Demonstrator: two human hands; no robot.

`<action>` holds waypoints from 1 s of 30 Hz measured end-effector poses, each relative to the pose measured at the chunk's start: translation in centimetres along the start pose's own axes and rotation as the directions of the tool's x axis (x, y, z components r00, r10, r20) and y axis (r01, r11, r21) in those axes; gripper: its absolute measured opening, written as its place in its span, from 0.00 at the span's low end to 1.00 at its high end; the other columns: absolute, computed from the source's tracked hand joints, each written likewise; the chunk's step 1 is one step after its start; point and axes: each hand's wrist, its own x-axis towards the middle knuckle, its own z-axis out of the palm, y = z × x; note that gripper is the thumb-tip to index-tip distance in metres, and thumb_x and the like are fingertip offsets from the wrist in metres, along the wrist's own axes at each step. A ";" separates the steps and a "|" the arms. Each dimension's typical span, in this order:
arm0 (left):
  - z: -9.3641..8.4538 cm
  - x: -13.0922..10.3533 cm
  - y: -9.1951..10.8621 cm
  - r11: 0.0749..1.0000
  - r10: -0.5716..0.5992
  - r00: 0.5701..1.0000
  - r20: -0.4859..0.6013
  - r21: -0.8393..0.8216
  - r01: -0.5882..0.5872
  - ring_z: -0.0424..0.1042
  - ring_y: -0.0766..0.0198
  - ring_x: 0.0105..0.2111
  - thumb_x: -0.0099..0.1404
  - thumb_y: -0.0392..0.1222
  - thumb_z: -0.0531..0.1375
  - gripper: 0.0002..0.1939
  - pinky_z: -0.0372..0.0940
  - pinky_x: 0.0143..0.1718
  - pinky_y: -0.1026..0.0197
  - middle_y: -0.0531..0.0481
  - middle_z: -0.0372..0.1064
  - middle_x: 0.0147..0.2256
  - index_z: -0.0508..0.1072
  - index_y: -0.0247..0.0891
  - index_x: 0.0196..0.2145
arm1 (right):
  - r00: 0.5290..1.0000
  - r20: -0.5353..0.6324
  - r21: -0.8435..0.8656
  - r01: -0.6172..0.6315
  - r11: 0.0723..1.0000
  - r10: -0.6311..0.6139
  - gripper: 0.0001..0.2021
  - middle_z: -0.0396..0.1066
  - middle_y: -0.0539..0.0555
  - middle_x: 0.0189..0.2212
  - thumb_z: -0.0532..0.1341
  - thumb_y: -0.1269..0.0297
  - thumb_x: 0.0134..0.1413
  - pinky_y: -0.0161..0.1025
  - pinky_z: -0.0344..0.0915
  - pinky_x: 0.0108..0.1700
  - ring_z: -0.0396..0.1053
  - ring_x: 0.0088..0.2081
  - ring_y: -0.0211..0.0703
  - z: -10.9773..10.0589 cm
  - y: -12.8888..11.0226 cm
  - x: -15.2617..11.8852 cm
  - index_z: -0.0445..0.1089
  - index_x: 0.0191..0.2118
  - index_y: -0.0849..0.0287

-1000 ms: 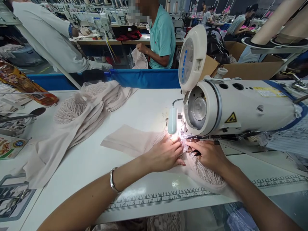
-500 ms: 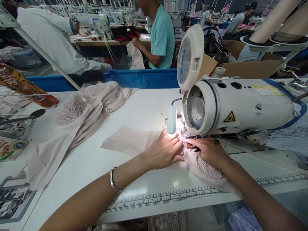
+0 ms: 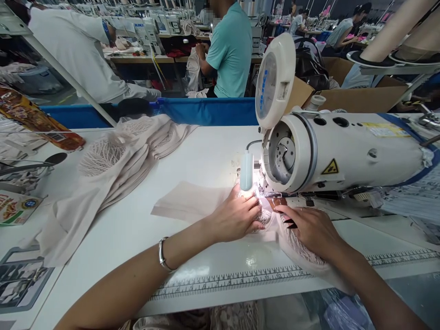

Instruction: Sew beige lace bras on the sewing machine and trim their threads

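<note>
My left hand (image 3: 237,215) lies flat on pale pink lace fabric (image 3: 199,201) beside the lit needle area of a white sewing machine (image 3: 330,151). Its fingers are stretched out and press the cloth down. Just right of the needle, my right hand (image 3: 312,229) rests over a lace part (image 3: 300,243) of the fabric, index finger reaching toward the seam. From under its curled fingers stick the black pointed tips of what look like thread snips (image 3: 291,223); their handles are hidden. A small lamp (image 3: 246,172) partly covers the needle.
A pile of pale lace pieces (image 3: 137,146) lies on the left of the white table, near a bottle (image 3: 41,121) and a food box (image 3: 17,208). A ruler strip (image 3: 240,285) runs along the front edge. Co-workers sit or bend beyond a blue cloth barrier (image 3: 209,111).
My right hand has slid right and toward me, away from the needle, with the black tips. My left hand stays near the needle. The loose fabric end has shifted slightly right; the machine's wheel has turned.
</note>
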 end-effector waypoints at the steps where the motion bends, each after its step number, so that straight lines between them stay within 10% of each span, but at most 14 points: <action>1: 0.0 0.0 0.0 1.000 0.005 1.000 0.001 -0.008 -0.005 0.69 0.47 0.52 0.78 0.53 0.45 0.24 0.52 0.58 0.37 0.35 0.73 0.50 0.73 0.33 0.44 | 0.999 0.019 0.007 0.027 1.000 -0.027 0.32 0.78 0.46 0.28 0.53 0.80 0.44 0.37 0.59 0.32 0.72 0.30 0.41 -0.1 -0.1 0.2 0.70 0.56 0.50; 17: 0.1 -0.1 -0.3 1.000 -0.018 1.000 -0.022 0.023 0.018 0.65 0.42 0.58 0.78 0.53 0.44 0.25 0.56 0.55 0.40 0.35 0.71 0.53 0.72 0.32 0.50 | 0.983 0.175 0.027 -0.056 0.998 0.050 0.34 0.79 0.47 0.35 0.52 0.78 0.52 0.34 0.57 0.27 0.74 0.36 0.42 -0.8 -0.5 2.5 0.67 0.62 0.43; 30: 0.2 0.0 0.4 0.996 -0.008 0.999 -0.033 0.092 0.011 0.71 0.45 0.52 0.78 0.53 0.44 0.25 0.50 0.59 0.34 0.34 0.72 0.51 0.71 0.32 0.49 | 0.967 -0.175 0.044 0.197 0.979 -0.186 0.28 0.69 0.47 0.21 0.50 0.81 0.52 0.34 0.53 0.25 0.66 0.25 0.36 0.4 1.0 1.4 0.78 0.49 0.49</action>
